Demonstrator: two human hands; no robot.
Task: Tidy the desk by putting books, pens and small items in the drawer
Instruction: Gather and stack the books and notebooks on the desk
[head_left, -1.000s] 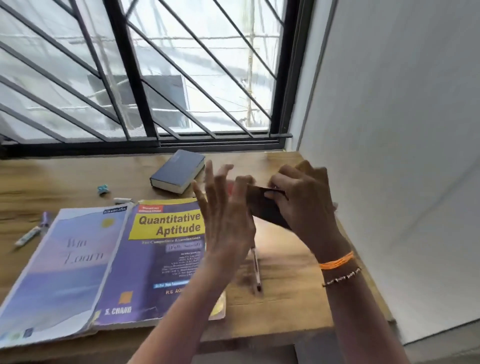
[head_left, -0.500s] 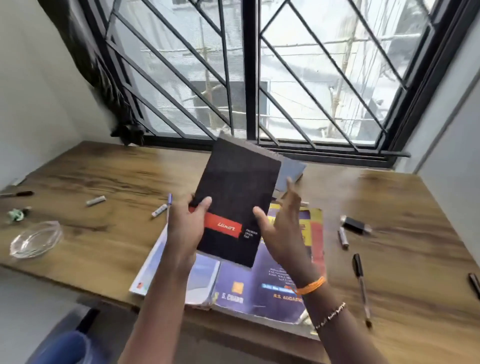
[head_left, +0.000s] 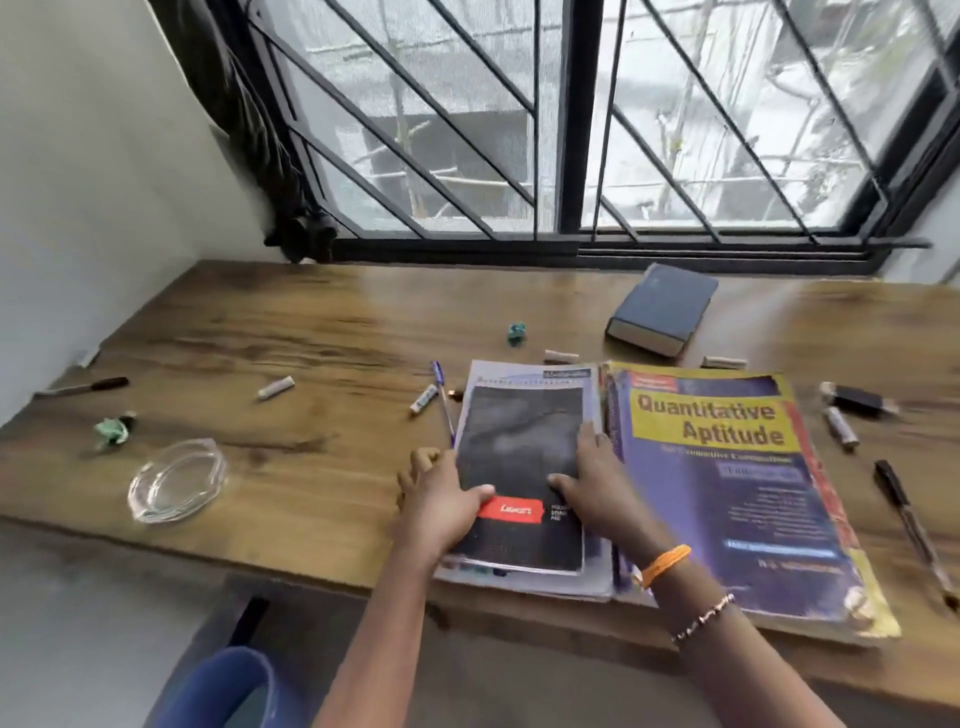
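Note:
A black notebook with a red label lies flat on a light-blue book near the wooden desk's front edge. My left hand grips its left edge, thumb on the cover and fingers curled at the side. My right hand rests on its right edge with fingers stretched along it. The big "Quantitative Aptitude" book lies just to the right. A dark blue book sits near the window. No drawer is in view.
A blue pen lies left of the books, a black marker far left, a black pen far right. Small white cylinders, a green wad and a glass dish are scattered about. A blue object stands below the desk.
The black notebook, held upright in the air half a second ago, now lies flat on the light-blue book. Both hands came down with it.

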